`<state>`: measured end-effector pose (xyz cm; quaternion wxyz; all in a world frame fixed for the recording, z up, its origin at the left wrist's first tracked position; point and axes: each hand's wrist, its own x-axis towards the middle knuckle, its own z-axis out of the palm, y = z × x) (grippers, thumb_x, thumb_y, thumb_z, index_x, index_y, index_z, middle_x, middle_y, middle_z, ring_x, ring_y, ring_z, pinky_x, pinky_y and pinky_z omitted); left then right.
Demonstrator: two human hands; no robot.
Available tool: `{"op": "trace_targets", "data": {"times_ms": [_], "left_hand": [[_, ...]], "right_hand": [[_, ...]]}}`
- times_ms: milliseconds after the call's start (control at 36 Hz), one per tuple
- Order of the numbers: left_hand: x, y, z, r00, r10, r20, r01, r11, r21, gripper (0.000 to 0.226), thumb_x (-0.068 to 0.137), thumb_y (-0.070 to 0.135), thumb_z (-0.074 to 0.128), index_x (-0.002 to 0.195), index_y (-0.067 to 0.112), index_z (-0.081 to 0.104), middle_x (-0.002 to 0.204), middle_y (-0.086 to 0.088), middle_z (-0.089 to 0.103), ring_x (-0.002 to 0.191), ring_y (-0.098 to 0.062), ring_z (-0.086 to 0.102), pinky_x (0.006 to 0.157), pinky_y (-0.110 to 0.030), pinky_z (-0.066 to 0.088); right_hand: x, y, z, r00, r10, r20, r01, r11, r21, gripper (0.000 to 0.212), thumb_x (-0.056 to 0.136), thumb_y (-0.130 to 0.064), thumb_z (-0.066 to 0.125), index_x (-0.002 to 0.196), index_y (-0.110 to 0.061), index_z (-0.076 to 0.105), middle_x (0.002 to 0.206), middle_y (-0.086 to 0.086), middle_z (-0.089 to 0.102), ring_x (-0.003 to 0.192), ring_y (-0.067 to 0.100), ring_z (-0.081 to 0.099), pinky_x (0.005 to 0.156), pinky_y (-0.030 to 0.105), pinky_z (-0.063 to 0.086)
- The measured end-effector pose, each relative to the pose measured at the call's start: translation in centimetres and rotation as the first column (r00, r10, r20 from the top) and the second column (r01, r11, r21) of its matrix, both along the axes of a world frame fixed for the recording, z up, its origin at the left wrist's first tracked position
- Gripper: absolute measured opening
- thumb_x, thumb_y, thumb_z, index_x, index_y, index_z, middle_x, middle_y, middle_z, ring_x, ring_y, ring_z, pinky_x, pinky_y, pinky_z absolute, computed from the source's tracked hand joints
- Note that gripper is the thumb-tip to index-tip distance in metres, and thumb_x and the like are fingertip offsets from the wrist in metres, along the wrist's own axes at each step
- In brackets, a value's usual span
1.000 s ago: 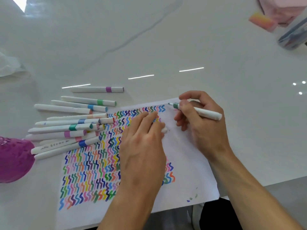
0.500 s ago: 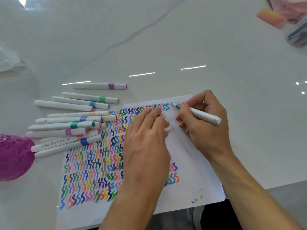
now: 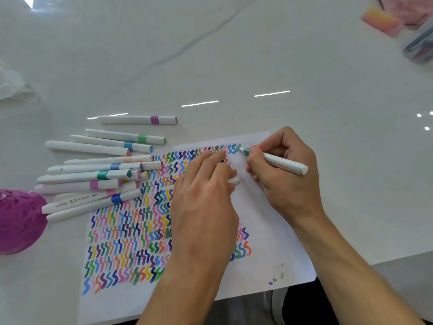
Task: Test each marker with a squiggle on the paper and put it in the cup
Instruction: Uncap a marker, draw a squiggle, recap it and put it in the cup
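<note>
The right hand [image 3: 288,184] holds the teal-banded marker [image 3: 281,163] in a pinching grip, tip on the paper [image 3: 269,242] at the right end of the far row of squiggles. The left hand [image 3: 203,207] rests on the paper, its grip curled around a white cap [image 3: 235,180]. The purple cup [image 3: 21,221] sits at the left edge of the worktop [image 3: 234,55], near the capped markers [image 3: 93,177].

Centre right, the right hand [image 3: 288,179] grips a white marker [image 3: 278,161], its green tip on the top row of squiggles on the paper [image 3: 269,231]. The left hand [image 3: 203,202] rests on the paper, and a white cap [image 3: 234,180] peeks from beneath it. Loose markers [image 3: 93,177] lie at the left, beside a purple cup [image 3: 18,221].
</note>
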<state>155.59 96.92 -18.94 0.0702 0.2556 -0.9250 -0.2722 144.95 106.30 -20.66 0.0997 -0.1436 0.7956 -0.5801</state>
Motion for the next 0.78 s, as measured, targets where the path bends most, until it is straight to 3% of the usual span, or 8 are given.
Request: {"op": "trace_targets", "data": {"times_ms": [194,361,583,639,722,778], "left_hand": [[0.1,0.1,0.0,1.000,0.004,-0.005,-0.004,1.000,0.011,0.030,0.087,-0.001,0.071,0.115,0.010,0.072,0.139,-0.001,0.062,0.138,-0.021,0.048,0.112,-0.045,0.042],[0.0,0.1,-0.1,1.000,0.010,-0.016,-0.010,1.000,0.018,0.027,0.086,-0.002,0.071,0.109,0.011,0.071,0.137,-0.002,0.063,0.137,-0.023,0.049,0.111,-0.045,0.043],[0.1,0.3,-0.2,0.999,0.020,-0.030,-0.020,1.000,-0.001,0.028,0.087,0.000,0.073,0.113,0.009,0.072,0.136,-0.003,0.064,0.137,-0.023,0.050,0.113,-0.044,0.042],[0.2,0.2,-0.4,0.999,0.016,-0.046,-0.016,1.000,0.000,0.026,0.088,0.003,0.073,0.113,0.010,0.073,0.137,-0.003,0.064,0.136,-0.023,0.050,0.114,-0.042,0.042],[0.6,-0.1,-0.5,0.997,0.006,-0.082,-0.005,1.000,0.014,0.021,0.093,0.009,0.069,0.114,0.012,0.074,0.138,-0.001,0.063,0.137,-0.020,0.048,0.115,-0.038,0.038],[0.8,-0.2,-0.5,0.994,0.001,-0.108,0.001,1.000,0.017,0.020,0.094,0.011,0.068,0.113,0.014,0.074,0.139,0.001,0.062,0.138,-0.018,0.048,0.115,-0.037,0.039]], "right_hand": [[0.0,0.0,-0.1,0.999,-0.036,-0.029,0.036,0.999,0.015,0.018,0.082,-0.028,0.071,0.078,-0.017,0.057,0.068,0.005,0.069,0.060,0.027,0.071,0.053,0.046,0.057],[0.1,0.2,-0.1,1.000,0.025,-0.004,-0.025,1.000,0.013,0.023,0.078,-0.043,0.067,0.077,-0.023,0.057,0.073,0.006,0.070,0.063,0.026,0.072,0.055,0.049,0.058],[0.6,0.4,0.1,0.998,-0.037,-0.055,0.033,0.996,-0.077,0.018,0.087,-0.032,0.067,0.084,-0.018,0.056,0.068,0.011,0.068,0.063,0.035,0.066,0.055,0.051,0.054],[0.8,0.6,0.3,0.995,-0.049,-0.085,0.040,0.994,-0.107,0.015,0.088,-0.028,0.068,0.087,-0.019,0.056,0.070,0.006,0.069,0.062,0.030,0.066,0.055,0.044,0.055],[1.0,0.9,1.0,0.988,-0.029,-0.149,0.011,0.993,-0.119,0.015,0.089,-0.021,0.072,0.095,-0.024,0.058,0.074,-0.011,0.065,0.059,0.009,0.060,0.055,0.020,0.046],[1.0,1.1,1.4,0.988,-0.015,-0.153,-0.004,0.993,-0.118,0.016,0.090,-0.019,0.074,0.101,-0.023,0.063,0.079,-0.014,0.066,0.065,0.008,0.063,0.059,0.015,0.046]]}}
